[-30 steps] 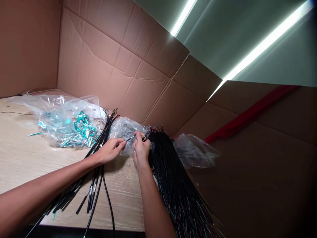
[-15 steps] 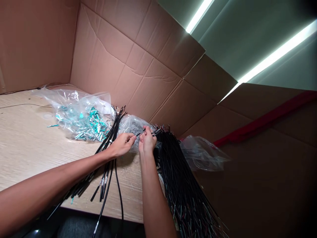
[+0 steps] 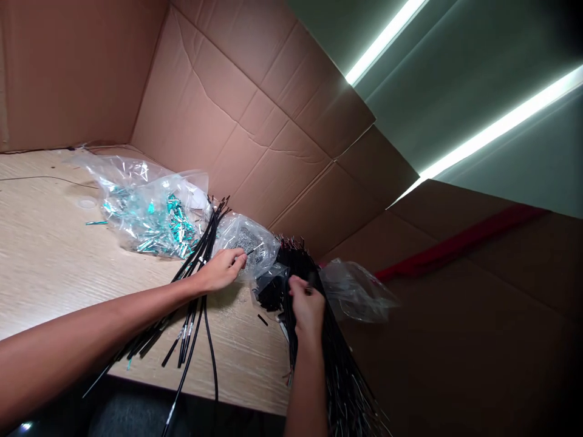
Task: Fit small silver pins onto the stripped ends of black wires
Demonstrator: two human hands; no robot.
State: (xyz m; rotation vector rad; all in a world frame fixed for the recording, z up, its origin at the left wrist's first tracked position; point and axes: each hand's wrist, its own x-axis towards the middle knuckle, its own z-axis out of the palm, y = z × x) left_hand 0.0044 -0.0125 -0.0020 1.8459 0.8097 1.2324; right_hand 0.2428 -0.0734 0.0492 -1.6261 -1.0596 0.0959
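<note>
My left hand point(image 3: 223, 269) pinches a thin black cable point(image 3: 250, 252), whose short tip sticks out past the fingertips toward a clear bag of small silvery pieces point(image 3: 246, 240). Beneath my left wrist lies a loose bunch of black cables point(image 3: 194, 255), some hanging over the table's front edge. My right hand point(image 3: 308, 303) is closed, in front of a thick bundle of black wires point(image 3: 337, 352). Something dark and blurred shows at its fingers, too smeared to name. A small bag of short black pieces point(image 3: 269, 290) rests just left of that hand.
A clear bag with teal and silver pieces point(image 3: 155, 212) lies on the wooden table point(image 3: 40, 255) at the left. Another crumpled clear bag point(image 3: 355, 291) is right of the wire bundle. Cardboard walls point(image 3: 255, 121) stand behind. A short black piece point(image 3: 263, 320) lies near the front.
My right hand has moved away from my left, right and down, to the wire bundle. My left hand still pinches the cable. The view has shifted slightly.
</note>
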